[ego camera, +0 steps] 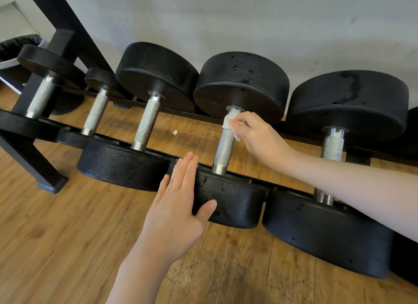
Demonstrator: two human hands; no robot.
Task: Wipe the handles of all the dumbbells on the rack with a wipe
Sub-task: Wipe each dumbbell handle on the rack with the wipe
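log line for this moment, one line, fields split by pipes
step: wiping handle | right hand: presses wipe on far end of dumbbell handle | left hand: flat on near dumbbell head

One head-worn view looks forward and steeply down, close over the dumbbell rack [226, 165]; wooden floor [56, 235] below.

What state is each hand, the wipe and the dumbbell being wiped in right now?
Right hand: pinching the wipe.
Wipe: crumpled, pressed on the handle's far end.
Left hand: open, resting flat on the near head.
Dumbbell: lying on the rack.
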